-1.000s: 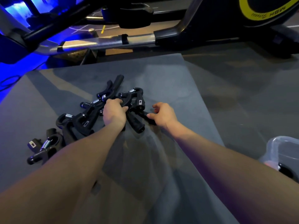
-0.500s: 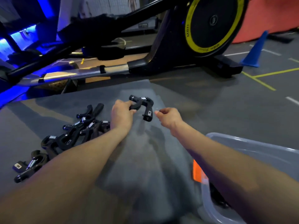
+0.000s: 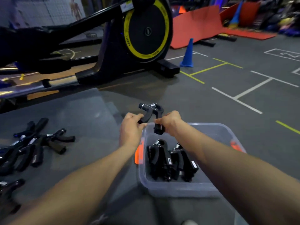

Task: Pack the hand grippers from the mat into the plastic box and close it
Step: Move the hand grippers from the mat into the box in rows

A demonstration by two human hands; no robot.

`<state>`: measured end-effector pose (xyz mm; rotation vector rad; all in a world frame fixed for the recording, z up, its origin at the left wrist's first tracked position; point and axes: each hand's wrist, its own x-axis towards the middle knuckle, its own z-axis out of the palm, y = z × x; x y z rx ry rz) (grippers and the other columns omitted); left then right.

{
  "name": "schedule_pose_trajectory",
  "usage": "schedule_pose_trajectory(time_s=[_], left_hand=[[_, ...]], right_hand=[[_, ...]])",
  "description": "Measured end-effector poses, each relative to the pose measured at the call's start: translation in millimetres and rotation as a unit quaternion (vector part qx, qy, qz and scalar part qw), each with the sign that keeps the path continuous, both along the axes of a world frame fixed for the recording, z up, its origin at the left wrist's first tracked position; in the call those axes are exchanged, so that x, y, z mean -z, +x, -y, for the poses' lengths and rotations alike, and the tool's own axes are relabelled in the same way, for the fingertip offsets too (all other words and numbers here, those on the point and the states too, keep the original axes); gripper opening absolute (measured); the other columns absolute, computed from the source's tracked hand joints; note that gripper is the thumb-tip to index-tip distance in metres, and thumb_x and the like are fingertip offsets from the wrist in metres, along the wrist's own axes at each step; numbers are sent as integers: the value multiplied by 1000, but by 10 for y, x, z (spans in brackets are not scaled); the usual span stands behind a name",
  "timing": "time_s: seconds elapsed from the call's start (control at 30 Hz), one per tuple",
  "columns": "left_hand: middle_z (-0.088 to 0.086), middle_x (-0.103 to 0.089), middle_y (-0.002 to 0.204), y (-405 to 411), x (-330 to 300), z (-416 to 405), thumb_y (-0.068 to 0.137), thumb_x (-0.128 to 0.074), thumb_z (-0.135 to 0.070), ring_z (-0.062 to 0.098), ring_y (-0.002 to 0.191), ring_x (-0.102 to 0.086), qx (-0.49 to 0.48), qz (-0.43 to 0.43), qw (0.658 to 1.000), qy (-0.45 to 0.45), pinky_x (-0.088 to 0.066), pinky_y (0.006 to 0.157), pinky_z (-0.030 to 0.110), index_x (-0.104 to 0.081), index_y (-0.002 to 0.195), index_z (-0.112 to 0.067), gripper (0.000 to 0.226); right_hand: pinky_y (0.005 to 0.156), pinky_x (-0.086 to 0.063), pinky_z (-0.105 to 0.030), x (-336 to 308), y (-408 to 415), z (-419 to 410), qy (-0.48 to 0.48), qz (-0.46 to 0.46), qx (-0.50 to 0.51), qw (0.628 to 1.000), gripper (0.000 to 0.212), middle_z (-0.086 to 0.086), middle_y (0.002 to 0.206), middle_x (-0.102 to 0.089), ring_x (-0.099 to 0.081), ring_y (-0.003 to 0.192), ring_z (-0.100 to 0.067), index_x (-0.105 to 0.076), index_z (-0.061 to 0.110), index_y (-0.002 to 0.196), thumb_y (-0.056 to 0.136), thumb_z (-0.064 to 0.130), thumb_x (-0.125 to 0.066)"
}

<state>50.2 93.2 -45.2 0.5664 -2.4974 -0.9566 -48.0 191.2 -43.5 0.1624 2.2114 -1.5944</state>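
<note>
A black hand gripper (image 3: pixel 151 112) with a metal spring hangs in the air over the far left corner of the clear plastic box (image 3: pixel 178 188). My left hand (image 3: pixel 132 127) grips one of its handles and my right hand (image 3: pixel 170 121) grips the other. Inside the box lie two or three black hand grippers (image 3: pixel 170 161), side by side. A pile of several more grippers (image 3: pixel 34 143) lies on the grey mat (image 3: pixel 84 114) to the left. The box is open; no lid is in view.
The box has orange latches (image 3: pixel 139 154) on its short sides. A black exercise machine with a yellow-ringed flywheel (image 3: pixel 146 30) stands behind the mat. A blue cone (image 3: pixel 187 54) and red mats (image 3: pixel 199 25) lie farther off on the lined grey floor.
My left hand lifted one gripper out of the pile and carried it right to above the box. My right hand took hold of its other handle. The view swung right, showing the whole box.
</note>
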Motion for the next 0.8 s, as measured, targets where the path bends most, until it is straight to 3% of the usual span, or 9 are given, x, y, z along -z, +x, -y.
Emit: schedule_pose_trajectory(time_s=[0.1,0.2,0.37,0.5,0.67,0.8], left_hand=[[0,-52,97,-21,111,-253,79,-71,-15,15,85,-54,33,17,999,29,-35,77,16,-65,116,-13,37],[4,-56,116,-70,298,-421,82,-68,-23,20,107,-58,46,63,996,44,-44,94,27,-61,121,-15,41],[1,-40,139,-61,655,-442,88,-61,-26,22,129,-41,42,174,984,2,-38,104,37,-42,138,-20,54],[0,-32,147,-76,809,-374,86,-63,-25,23,135,-31,46,210,975,-48,-30,109,32,-31,144,-18,66],[4,-15,157,-127,933,-342,87,-63,-25,24,144,-16,35,244,967,-63,-21,115,33,-18,148,-11,77],[3,-9,159,-130,990,-342,87,-63,-24,22,146,-10,27,233,971,-54,-17,118,32,-14,149,-10,80]], right_hand=[[72,-53,-33,95,-36,-303,59,-4,8,998,32,-15,89,-61,-62,79,-27,-51,4,83,68,8,-80],[68,-53,-34,250,-67,-571,100,-5,20,995,35,-15,92,-64,-59,78,-26,-59,2,98,70,8,-79],[44,-37,-25,533,-35,-894,164,19,-3,986,19,-11,78,-59,-50,51,-20,-59,9,84,74,7,-75],[71,-55,-35,862,-9,-1037,188,29,16,982,16,-11,81,-61,-62,74,-26,-63,2,86,73,1,-72],[54,-44,-22,1117,5,-1120,217,49,-4,975,25,-11,84,-64,-59,72,-23,-68,3,98,74,6,-73],[71,-48,-26,1200,2,-1191,263,47,-15,963,24,-10,93,-67,-64,85,-26,-68,10,101,77,7,-70]])
